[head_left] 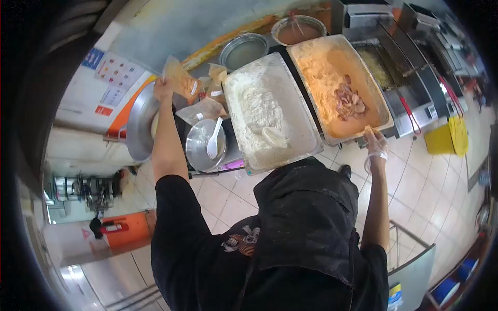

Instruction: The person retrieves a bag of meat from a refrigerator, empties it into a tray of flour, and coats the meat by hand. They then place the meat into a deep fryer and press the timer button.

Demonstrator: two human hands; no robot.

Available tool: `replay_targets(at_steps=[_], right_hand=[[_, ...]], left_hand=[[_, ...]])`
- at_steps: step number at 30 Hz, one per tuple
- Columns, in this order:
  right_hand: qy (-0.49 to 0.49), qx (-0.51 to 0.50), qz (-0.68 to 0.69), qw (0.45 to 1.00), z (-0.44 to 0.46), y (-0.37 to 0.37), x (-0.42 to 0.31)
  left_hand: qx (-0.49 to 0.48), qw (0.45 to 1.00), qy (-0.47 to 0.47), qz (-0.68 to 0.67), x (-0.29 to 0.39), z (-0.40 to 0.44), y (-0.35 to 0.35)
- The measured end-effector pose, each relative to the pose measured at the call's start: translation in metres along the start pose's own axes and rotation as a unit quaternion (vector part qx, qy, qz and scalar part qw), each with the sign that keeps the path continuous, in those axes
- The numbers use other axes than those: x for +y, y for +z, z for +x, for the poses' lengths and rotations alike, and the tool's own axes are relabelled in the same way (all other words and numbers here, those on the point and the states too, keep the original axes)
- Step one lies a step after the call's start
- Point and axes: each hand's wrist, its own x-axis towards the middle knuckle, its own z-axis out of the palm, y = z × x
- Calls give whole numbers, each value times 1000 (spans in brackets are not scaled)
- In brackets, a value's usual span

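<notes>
In the head view, the left hand (163, 89) grasped the edge of a clear plastic bag of orange powder (184, 83), above a steel bowl (198, 150) holding a white slotted spoon (213, 140). The right hand (375, 144), in a translucent glove, was at the near rim of a rectangular tray of orange powder (332, 67) with reddish-brown pieces (350, 101); whether it gripped the rim, I cannot tell. Beside that tray lay a rectangular tray of white flour-like powder (264, 103).

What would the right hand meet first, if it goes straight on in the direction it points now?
Probably the near rim of the tray, as the right hand appears right at it. If it passes above, the orange powder and reddish pieces lie beyond; height is unclear.
</notes>
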Motion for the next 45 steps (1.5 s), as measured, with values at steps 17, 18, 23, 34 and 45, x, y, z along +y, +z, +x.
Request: replay_targets(at_steps=[17,18,23,34,45], right_hand=[[-133,-28,-353,926,25,31,-20],[-175,-51,-414,892,38,37,-19],[-223,-191,-547,784,96,77,-22],[-538,-408,-662,326,268,204,28],[-450,-563,-635,278,223,151,4]], left_hand=[[-283,958,-40,3,98,-104,53],[-278,959,-54,3,104,-112,51],[-148,985,37,-83,99,-163,65],[42,922,-315,-221,317,-470,-117],[-60,409,-896,-159,450,-889,-198]])
